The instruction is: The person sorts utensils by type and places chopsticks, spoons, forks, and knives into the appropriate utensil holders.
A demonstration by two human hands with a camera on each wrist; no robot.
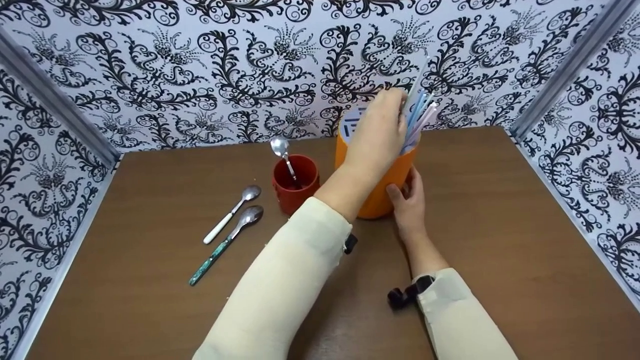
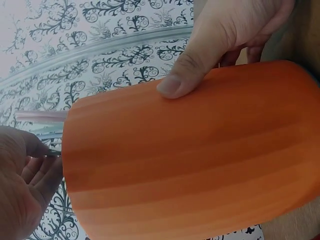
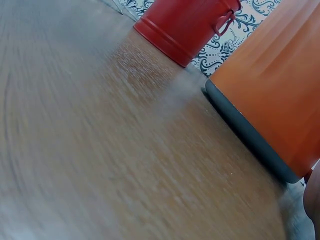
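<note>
My left hand (image 1: 380,125) is at the top of an orange utensil holder (image 1: 377,202), with its thumb and fingertips together on a thin greyish stick (image 2: 54,153) at the rim. Its far end seems to rise past the fingers; what kind it is cannot be told. Several pastel straw-like sticks (image 1: 422,117) stand tilted on the holder's right side. Slots mark the pale top insert (image 1: 350,117), partly covered by the hand. Lower down, my right hand (image 1: 412,205) grips the holder's right side, thumb in front (image 2: 175,85), fingers behind.
Left of the holder stands a red cup (image 1: 295,200) with a metal spoon (image 1: 281,147) leaning in it. A white-handled spoon (image 1: 225,222) and a green-handled spoon (image 1: 220,252) lie farther left on the brown table (image 1: 500,225). Patterned panels (image 1: 225,75) enclose the back and sides.
</note>
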